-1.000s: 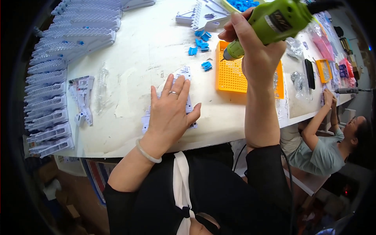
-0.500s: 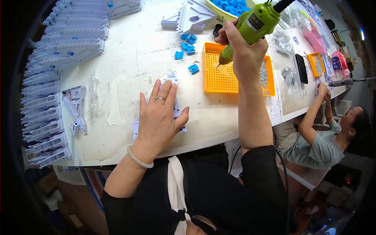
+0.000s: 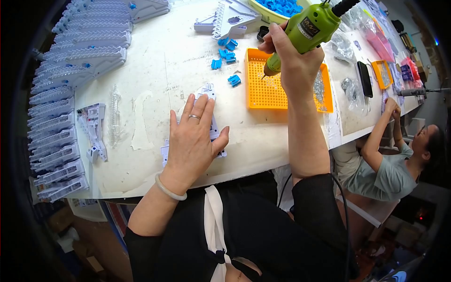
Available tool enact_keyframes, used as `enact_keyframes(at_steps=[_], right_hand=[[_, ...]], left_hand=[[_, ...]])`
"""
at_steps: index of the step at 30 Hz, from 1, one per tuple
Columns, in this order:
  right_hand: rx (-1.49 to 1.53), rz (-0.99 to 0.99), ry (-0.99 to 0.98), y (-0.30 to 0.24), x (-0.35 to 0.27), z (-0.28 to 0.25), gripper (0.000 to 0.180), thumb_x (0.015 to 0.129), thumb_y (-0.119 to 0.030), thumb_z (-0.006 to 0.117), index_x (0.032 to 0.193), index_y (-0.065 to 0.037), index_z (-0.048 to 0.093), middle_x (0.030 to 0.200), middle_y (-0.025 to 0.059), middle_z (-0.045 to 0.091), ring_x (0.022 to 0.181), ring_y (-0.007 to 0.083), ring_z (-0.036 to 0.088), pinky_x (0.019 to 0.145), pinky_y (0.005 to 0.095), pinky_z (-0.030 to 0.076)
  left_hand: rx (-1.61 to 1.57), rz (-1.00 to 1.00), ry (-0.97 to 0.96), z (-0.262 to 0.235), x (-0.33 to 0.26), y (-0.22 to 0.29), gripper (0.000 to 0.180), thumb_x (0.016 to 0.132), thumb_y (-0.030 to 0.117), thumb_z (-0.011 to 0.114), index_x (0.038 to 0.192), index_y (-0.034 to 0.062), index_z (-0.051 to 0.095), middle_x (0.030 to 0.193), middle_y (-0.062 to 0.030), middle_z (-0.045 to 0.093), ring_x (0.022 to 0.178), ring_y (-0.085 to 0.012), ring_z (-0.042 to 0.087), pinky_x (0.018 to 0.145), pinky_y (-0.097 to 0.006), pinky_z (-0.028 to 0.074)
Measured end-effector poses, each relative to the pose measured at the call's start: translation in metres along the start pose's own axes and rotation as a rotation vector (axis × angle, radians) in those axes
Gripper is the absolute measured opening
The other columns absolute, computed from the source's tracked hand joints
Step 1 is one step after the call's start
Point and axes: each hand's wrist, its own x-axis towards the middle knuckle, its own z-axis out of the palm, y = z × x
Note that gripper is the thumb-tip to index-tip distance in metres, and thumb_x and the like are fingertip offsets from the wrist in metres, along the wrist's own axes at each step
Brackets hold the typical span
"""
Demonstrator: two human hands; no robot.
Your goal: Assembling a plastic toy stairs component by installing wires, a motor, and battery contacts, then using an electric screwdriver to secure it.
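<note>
My left hand lies flat with fingers stretched over a pale lilac plastic part on the table, hiding most of it. In my right hand is a green electric screwdriver, fingers wrapped round its body. Its tip points down over the yellow perforated basket, where small metal screws lie at the right side. Whether the tip touches anything in the basket I cannot tell. Several blue plastic clips lie between the basket and my left hand.
Rows of lilac plastic parts line the table's left side. A triangular lilac assembly and a bowl of blue pieces stand at the back. Rightward are a black phone-like slab, plastic bags and a seated co-worker.
The view has shifted slightly. My left hand stays flat on the lilac part, and my right hand still holds the screwdriver over the basket.
</note>
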Motion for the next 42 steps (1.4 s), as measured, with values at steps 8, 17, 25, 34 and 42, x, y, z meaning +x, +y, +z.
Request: enact_keyframes(at_steps=[8, 17, 25, 34, 42], right_hand=[[0.001, 0.022, -0.024, 0.0, -0.001, -0.002, 0.012, 0.091, -0.009, 0.07, 0.095, 0.0, 0.064, 0.078, 0.0089, 0.07, 0.067, 0.0165, 0.071, 0.063, 0.0276, 0.058], [0.089, 0.018, -0.021, -0.021, -0.001, 0.003, 0.01, 0.09, -0.006, 0.068, 0.094, 0.001, 0.062, 0.078, 0.0106, 0.068, 0.065, 0.0184, 0.069, 0.064, 0.028, 0.058], [0.307, -0.037, -0.198, -0.036, -0.005, 0.051, 0.01, 0.091, -0.008, 0.067, 0.095, 0.0, 0.062, 0.077, 0.0117, 0.069, 0.062, 0.0189, 0.07, 0.059, 0.0304, 0.061], [0.281, 0.106, -0.28, -0.031, -0.018, 0.078, 0.011, 0.09, -0.009, 0.07, 0.092, 0.001, 0.064, 0.076, 0.0099, 0.069, 0.065, 0.0173, 0.071, 0.06, 0.0275, 0.059], [0.26, 0.143, -0.291, -0.028, -0.023, 0.081, 0.013, 0.09, -0.009, 0.071, 0.093, 0.001, 0.065, 0.077, 0.0096, 0.07, 0.067, 0.0167, 0.072, 0.061, 0.0271, 0.059]], left_hand=[[-0.012, 0.008, 0.012, 0.002, 0.0, -0.001, 0.061, 0.085, 0.034, 0.068, 0.134, 0.0004, 0.053, 0.142, -0.0155, 0.05, 0.137, -0.0352, 0.044, 0.104, -0.062, 0.038], [-0.038, 0.001, 0.04, 0.002, -0.002, -0.002, 0.062, 0.085, 0.037, 0.067, 0.133, -0.0013, 0.055, 0.141, -0.0158, 0.052, 0.137, -0.0355, 0.045, 0.103, -0.066, 0.037], [-0.036, -0.007, 0.039, 0.005, -0.003, -0.004, 0.061, 0.085, 0.035, 0.068, 0.134, 0.0024, 0.054, 0.142, -0.0141, 0.051, 0.137, -0.0352, 0.045, 0.102, -0.065, 0.038], [-0.049, 0.003, 0.055, 0.003, -0.003, -0.004, 0.06, 0.087, 0.037, 0.067, 0.134, 0.0018, 0.054, 0.141, -0.0153, 0.051, 0.136, -0.0361, 0.045, 0.101, -0.065, 0.038], [-0.038, 0.017, 0.057, 0.005, -0.003, -0.006, 0.062, 0.087, 0.037, 0.066, 0.136, 0.0019, 0.052, 0.142, -0.0147, 0.049, 0.135, -0.0372, 0.045, 0.098, -0.063, 0.04]])
